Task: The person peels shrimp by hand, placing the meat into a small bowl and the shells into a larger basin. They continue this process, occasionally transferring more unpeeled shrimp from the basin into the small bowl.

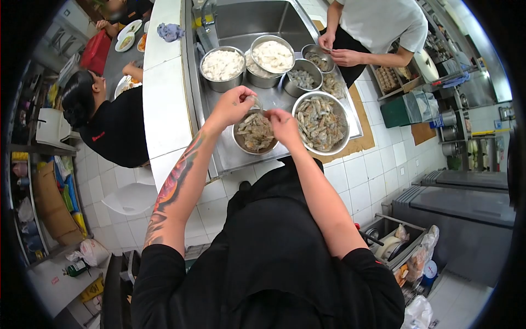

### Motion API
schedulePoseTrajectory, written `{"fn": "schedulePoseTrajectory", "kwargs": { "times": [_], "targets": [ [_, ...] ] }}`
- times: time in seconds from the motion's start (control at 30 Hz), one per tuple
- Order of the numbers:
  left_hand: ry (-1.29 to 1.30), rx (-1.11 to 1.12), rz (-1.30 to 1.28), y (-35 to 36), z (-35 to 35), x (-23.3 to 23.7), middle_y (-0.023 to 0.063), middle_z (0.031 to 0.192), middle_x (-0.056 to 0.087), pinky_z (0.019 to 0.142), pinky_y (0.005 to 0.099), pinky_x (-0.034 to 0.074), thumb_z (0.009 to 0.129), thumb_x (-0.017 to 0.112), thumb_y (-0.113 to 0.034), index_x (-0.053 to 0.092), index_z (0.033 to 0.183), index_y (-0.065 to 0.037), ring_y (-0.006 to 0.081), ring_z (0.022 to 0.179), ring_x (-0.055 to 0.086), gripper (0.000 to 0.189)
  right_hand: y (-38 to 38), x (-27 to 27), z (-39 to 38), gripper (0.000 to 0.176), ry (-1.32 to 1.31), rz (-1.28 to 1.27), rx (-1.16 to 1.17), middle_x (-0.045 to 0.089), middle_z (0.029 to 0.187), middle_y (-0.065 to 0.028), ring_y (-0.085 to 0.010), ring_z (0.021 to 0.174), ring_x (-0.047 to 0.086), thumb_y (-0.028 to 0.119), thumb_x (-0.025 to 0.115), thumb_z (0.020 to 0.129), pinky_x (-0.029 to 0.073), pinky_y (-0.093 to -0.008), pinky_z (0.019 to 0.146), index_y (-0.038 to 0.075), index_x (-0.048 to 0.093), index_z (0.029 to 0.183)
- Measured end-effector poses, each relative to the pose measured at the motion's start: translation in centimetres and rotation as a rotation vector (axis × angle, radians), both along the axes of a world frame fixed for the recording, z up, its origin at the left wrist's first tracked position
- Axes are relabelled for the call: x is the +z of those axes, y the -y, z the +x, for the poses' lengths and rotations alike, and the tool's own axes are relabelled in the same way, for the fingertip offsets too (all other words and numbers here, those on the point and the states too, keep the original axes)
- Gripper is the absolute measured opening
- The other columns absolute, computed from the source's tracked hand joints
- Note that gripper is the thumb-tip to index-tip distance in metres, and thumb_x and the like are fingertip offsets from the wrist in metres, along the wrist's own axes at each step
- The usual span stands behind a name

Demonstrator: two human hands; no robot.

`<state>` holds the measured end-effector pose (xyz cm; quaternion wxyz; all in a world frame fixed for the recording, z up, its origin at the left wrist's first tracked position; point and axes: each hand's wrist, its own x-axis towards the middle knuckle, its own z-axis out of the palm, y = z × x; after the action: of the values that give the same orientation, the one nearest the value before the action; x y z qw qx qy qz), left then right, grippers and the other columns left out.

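Note:
My left hand (234, 105) is closed, thumb and fingers pinching a greyish shrimp (258, 102). Close by on the right, my right hand (285, 128) has its fingers pressed together at the other end of that shrimp. Directly below both hands is a metal bowl (239, 146) heaped with brownish shrimp or shells (255, 132); the detail is too small to tell which. Just right of my right hand sits a larger metal bowl (348, 127) full of whole shrimp (321, 122). Behind it, a metal pot (289, 88) contains grey, peeled-looking shrimp (302, 79).
Metal pots (222, 85) of white chunks stand at the back of the steel counter (219, 148), before a sink (257, 24). A co-worker in a white shirt (383, 24) handles something over a small bowl (330, 64). On the left, people sit beyond a tiled ledge (164, 104).

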<state>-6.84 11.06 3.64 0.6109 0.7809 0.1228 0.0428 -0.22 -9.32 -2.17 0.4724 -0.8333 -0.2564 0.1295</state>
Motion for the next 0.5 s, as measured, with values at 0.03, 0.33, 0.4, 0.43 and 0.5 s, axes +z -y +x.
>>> {"fn": "schedulePoseTrajectory", "kwargs": {
  "times": [0.03,0.33,0.4,0.43,0.5],
  "targets": [
    [-0.003,0.001,-0.001,0.0,-0.2,-0.2,0.0032,0.094,0.069,0.069,0.0258,0.052,0.095,0.067,-0.013,0.067,0.112,0.001,0.0080,0.077,0.062,0.023,-0.4,0.0,0.3,0.026,-0.240,0.328,-0.009,0.075,0.099,-0.0083,-0.0182,0.091,0.070,0.018,0.055,0.105,0.054,-0.0331,0.080,0.000,0.071,0.113],
    [0.068,-0.027,-0.085,1.0,-0.3,1.3,0.0039,0.091,0.069,0.069,0.0239,0.054,0.095,0.067,-0.004,0.067,0.112,0.003,0.0081,0.078,0.064,0.018,-1.4,4.6,-1.4,0.027,-0.534,0.443,0.109,0.059,0.074,0.0032,-0.0060,0.067,0.052,0.024,0.055,0.107,0.043,-0.0241,0.061,0.003,0.065,0.094],
    [0.038,-0.040,-0.103,0.6,-0.4,1.5,0.0041,0.090,0.070,0.070,0.0235,0.055,0.095,0.068,-0.004,0.067,0.112,0.004,0.0081,0.079,0.065,0.019,-1.5,4.5,-1.6,0.027,-0.385,0.434,0.068,0.058,0.071,0.0028,-0.0058,0.066,0.051,0.022,0.056,0.106,0.041,-0.0249,0.059,0.002,0.065,0.091],
    [0.039,-0.036,-0.104,0.5,-0.5,1.6,0.0041,0.090,0.070,0.070,0.0235,0.055,0.095,0.068,-0.004,0.067,0.112,0.004,0.0081,0.079,0.065,0.019,-1.5,4.6,-1.7,0.027,-0.385,0.432,0.072,0.058,0.071,0.0028,-0.0058,0.066,0.051,0.022,0.056,0.106,0.041,-0.0249,0.059,0.002,0.065,0.091],
    [-0.003,-0.046,-0.185,0.2,-0.6,1.7,0.0047,0.090,0.072,0.071,0.0238,0.055,0.095,0.071,-0.006,0.069,0.114,0.004,0.0083,0.079,0.066,0.022,-1.4,4.8,-1.9,0.027,-0.187,0.374,0.018,0.056,0.069,0.0014,-0.0061,0.065,0.049,0.020,0.056,0.104,0.040,-0.0264,0.059,0.001,0.066,0.088]
  ]
}}
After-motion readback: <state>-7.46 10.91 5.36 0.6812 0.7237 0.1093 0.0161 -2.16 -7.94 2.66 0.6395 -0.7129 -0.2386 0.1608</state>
